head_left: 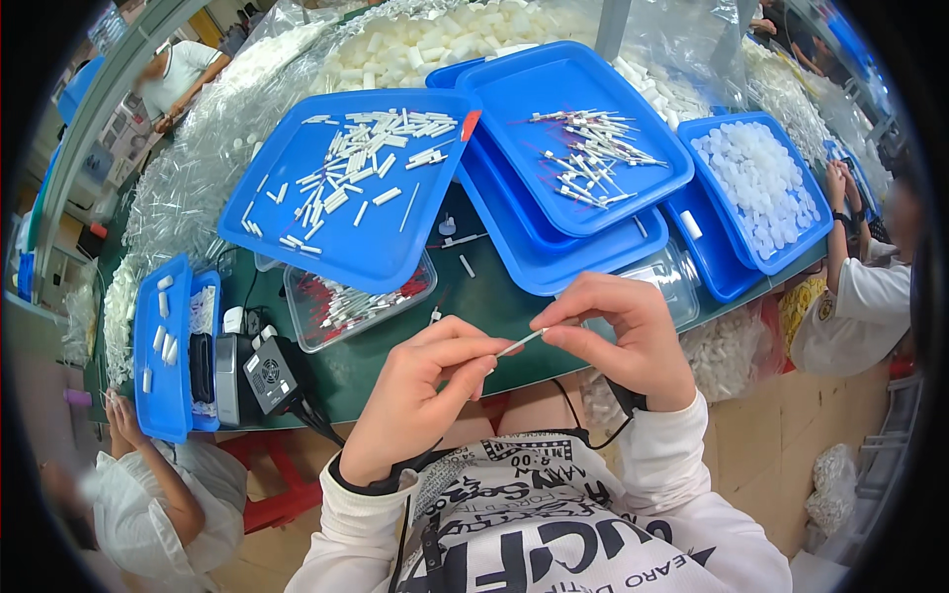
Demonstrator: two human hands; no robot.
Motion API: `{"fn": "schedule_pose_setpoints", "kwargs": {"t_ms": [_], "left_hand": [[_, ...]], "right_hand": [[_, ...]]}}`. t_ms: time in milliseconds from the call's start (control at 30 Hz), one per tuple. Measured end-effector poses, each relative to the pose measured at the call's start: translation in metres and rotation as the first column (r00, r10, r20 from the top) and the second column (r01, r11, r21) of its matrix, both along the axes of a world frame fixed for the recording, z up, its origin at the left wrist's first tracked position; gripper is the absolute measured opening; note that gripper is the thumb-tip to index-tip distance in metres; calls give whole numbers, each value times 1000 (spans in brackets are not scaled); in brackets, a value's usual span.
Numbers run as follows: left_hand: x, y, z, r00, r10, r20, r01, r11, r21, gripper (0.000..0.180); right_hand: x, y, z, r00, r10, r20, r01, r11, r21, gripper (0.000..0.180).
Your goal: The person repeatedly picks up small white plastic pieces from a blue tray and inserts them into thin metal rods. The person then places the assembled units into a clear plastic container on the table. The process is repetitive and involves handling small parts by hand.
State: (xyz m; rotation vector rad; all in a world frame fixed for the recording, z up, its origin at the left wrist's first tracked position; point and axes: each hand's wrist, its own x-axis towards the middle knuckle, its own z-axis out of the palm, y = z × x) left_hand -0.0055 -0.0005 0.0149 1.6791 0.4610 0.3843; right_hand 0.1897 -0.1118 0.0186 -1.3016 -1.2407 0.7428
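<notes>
Between my two hands, over the table's near edge, lies a thin white rod (521, 342). Its lower left end is pinched by the thumb and fingers of my left hand (420, 390). At the upper right end, my right hand (628, 336) grips it between thumb and forefinger. Another small white tip shows at my left fingertips; I cannot tell if it is a separate piece. Beyond my hands, a blue tray (282, 222) holds short white tubes. To its right, another blue tray (633, 94) carries slim white sticks with red ends.
A clear box (297, 321) of red and white sticks sits under the left tray's front. At right, a blue tray (816, 232) holds translucent white caps. A black device (269, 376) with cables stands at left. Co-workers sit at both sides; white pieces (425, 49) heap up behind.
</notes>
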Motion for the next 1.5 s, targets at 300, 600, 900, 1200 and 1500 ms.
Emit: {"fn": "schedule_pose_setpoints", "kwargs": {"t_ms": [300, 600, 900, 1200, 1500], "left_hand": [[8, 7, -4, 996, -20, -85, 25, 998, 58, 16], [25, 9, -28, 999, 38, 0, -37, 994, 104, 27], [21, 8, -29, 990, 137, 29, -140, 954, 267, 12], [20, 2, -24, 990, 113, 86, -135, 934, 330, 15], [12, 11, -24, 976, 178, 124, -212, 905, 369, 18]], "right_hand": [[11, -10, -2, 936, 37, 350, -12, 997, -74, 7], [-14, 0, -40, 946, -231, 226, 267, 953, -141, 11], [-20, -9, -34, 929, -197, 314, 204, 979, 11, 11], [-14, -10, -28, 968, -145, 207, 144, 989, 17, 27], [-11, 7, -17, 953, -32, 302, 62, 994, -89, 10]]}}
